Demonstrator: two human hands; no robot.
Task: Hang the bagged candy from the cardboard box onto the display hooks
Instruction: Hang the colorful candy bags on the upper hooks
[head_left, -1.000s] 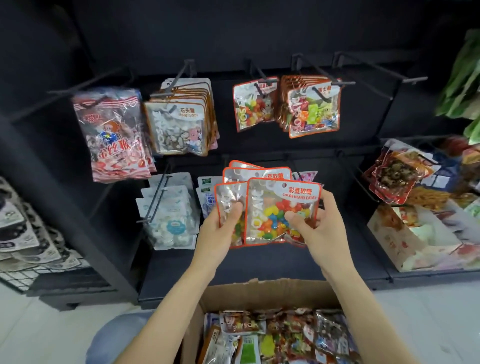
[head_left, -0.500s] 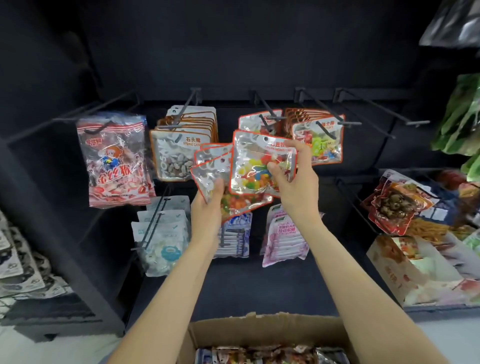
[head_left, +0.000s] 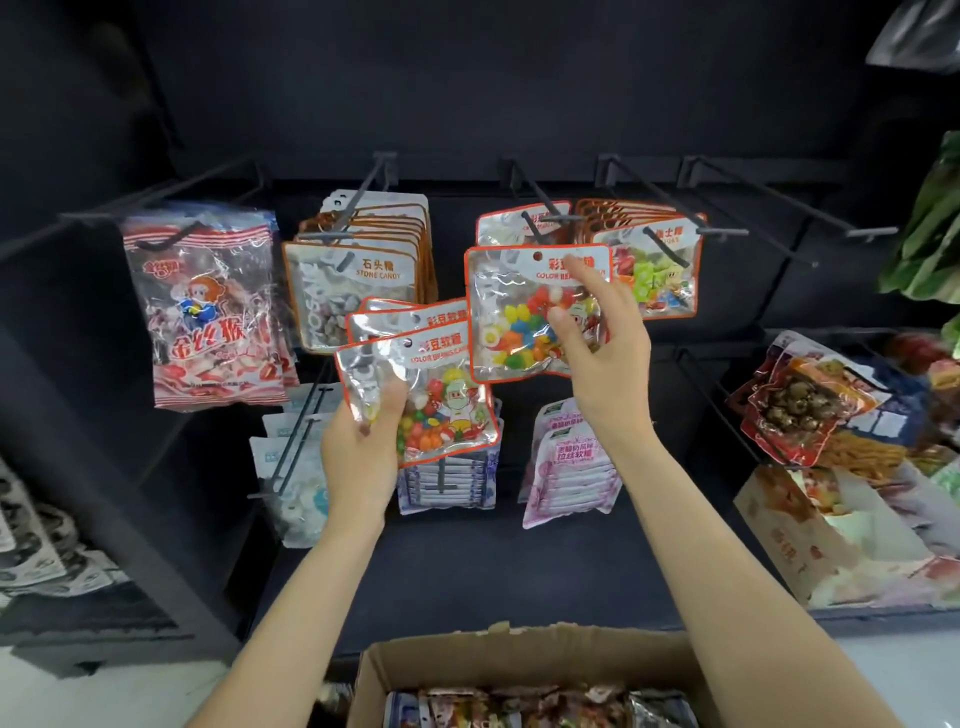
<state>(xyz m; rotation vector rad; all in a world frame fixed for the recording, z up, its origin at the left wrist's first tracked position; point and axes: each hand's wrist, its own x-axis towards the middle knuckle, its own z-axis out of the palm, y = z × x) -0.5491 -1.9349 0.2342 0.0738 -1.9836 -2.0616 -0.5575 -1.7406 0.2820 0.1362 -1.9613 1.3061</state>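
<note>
One color-bean candy bag (head_left: 524, 312) is pinched by the right hand (head_left: 597, 353) at centre frame, held just below the hook (head_left: 540, 221) carrying one matching bag (head_left: 511, 226); its hang hole is not yet on the hook. A fan of three same-type bags (head_left: 415, 374) is gripped by the left hand (head_left: 358, 447), lower and to the left. Five upper hooks are counted; the rightmost is bare. The cardboard box (head_left: 519, 660), bottom centre, is seen with more bags inside
</note>
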